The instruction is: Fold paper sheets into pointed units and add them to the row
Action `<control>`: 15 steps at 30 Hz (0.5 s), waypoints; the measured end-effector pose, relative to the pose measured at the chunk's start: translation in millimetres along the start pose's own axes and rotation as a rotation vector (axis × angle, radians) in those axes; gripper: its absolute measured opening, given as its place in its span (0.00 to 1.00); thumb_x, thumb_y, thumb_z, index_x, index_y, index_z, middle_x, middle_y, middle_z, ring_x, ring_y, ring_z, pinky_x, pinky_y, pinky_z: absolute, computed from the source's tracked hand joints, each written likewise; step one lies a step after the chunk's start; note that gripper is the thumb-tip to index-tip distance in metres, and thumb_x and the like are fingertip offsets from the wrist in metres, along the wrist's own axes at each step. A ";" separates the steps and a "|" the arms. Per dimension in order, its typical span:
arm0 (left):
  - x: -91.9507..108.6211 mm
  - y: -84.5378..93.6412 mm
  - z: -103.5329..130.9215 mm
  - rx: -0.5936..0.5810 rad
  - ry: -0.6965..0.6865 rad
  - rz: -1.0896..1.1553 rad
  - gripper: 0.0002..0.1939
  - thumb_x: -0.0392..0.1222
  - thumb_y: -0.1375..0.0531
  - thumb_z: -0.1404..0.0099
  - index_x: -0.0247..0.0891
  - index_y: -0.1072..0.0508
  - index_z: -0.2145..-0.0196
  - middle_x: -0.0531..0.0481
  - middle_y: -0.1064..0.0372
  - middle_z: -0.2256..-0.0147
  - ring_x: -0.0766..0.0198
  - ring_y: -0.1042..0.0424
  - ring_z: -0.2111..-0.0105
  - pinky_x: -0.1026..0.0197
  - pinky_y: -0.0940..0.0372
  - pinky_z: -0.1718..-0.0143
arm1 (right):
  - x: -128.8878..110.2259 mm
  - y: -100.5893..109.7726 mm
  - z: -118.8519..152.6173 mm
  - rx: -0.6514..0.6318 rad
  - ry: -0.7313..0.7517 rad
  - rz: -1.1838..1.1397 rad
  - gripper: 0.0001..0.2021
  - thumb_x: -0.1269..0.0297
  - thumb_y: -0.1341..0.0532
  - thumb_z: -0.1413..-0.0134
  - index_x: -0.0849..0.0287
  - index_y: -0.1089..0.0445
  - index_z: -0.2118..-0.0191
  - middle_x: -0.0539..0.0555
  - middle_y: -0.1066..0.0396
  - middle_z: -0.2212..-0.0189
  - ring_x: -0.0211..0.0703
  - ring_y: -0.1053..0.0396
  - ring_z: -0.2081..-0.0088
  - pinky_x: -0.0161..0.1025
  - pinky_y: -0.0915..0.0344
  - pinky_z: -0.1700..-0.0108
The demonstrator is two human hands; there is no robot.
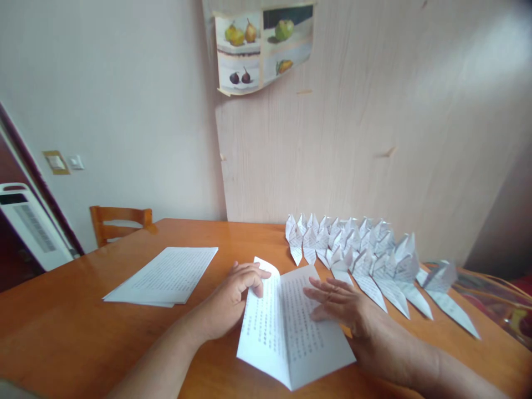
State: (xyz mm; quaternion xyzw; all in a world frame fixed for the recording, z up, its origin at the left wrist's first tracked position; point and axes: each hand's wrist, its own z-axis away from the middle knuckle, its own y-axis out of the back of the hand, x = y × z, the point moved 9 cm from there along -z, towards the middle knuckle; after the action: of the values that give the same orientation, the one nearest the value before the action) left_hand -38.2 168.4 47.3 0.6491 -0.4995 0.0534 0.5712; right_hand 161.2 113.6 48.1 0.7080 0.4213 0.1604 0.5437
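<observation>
A printed sheet of paper with a crease down its middle lies part-opened on the table before me. Its left half is raised and curls at the far corner. My left hand grips that half by its outer edge, with bent fingers over the paper. On the right half, my right hand rests with its fingers stretched out, fairly flat, over the print. To the right and behind stand several folded paper pieces in rows, with upright pointed tips and long flat tails.
A stack of printed sheets lies left on the wooden table. A wooden chair stands at the far left side. Fruit pictures hang on the wall behind. A white appliance is at the left edge.
</observation>
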 end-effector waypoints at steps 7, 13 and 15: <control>-7.3 -8.5 1.0 -0.069 -0.035 -0.178 0.05 0.41 0.38 0.33 0.51 0.25 0.59 0.55 0.26 0.50 0.59 0.41 0.39 0.41 0.69 0.32 | 6.6 -4.2 -1.8 0.001 -0.077 -0.025 0.24 0.81 0.43 0.50 0.53 0.26 0.49 0.56 0.25 0.45 0.52 0.29 0.44 0.54 0.35 0.39; -10.8 -11.6 1.3 -0.109 -0.044 -0.262 0.08 0.41 0.39 0.31 0.53 0.21 0.59 0.54 0.26 0.49 0.56 0.41 0.40 0.39 0.72 0.33 | 5.1 -7.0 -3.7 -0.061 -0.059 -0.031 0.18 0.78 0.43 0.46 0.53 0.23 0.55 0.54 0.21 0.55 0.52 0.26 0.47 0.52 0.32 0.42; -12.4 -11.0 1.0 -0.106 -0.038 -0.266 0.09 0.40 0.38 0.32 0.54 0.20 0.59 0.53 0.26 0.49 0.55 0.41 0.40 0.39 0.72 0.34 | 7.3 -7.1 -2.7 -0.070 -0.062 -0.030 0.19 0.77 0.43 0.46 0.51 0.23 0.53 0.53 0.21 0.53 0.52 0.25 0.49 0.50 0.31 0.43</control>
State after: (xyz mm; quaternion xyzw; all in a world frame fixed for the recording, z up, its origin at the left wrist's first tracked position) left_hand -37.1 173.2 31.4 0.6794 -0.4220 -0.0616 0.5971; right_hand 160.7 121.3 41.0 0.6868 0.4088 0.1450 0.5832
